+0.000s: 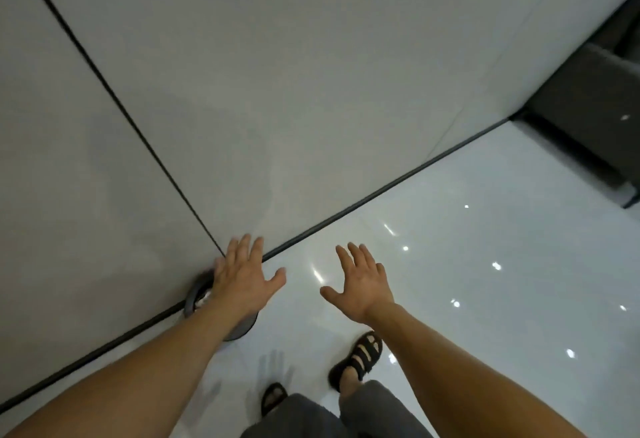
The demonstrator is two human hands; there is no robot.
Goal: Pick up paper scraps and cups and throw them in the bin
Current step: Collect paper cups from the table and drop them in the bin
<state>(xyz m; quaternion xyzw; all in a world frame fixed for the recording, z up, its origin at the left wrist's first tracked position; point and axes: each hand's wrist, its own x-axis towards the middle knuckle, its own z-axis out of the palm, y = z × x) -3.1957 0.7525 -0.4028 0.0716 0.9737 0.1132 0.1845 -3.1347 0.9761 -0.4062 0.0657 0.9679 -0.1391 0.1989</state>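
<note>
Looking down past my grey shorts (311, 413), I see my feet in black sandals (360, 354) on the glossy white floor (485, 264), which is dotted with bright light reflections. Both forearms reach forward, and my left hand (242, 278) and right hand (363, 281) hover palm down with the fingers (246, 247) spread wide, holding nothing. The bin (194, 293), round with a dark grey rim, sits on the floor against the wall, partly hidden under my left hand and wrist; something pale shows inside, too blurred to name. Beyond it a dark baseboard (381, 191) runs along the grey wall (277, 91), which has a thin black seam (104, 80). Dark grey furniture (588, 91) stands far right.
</note>
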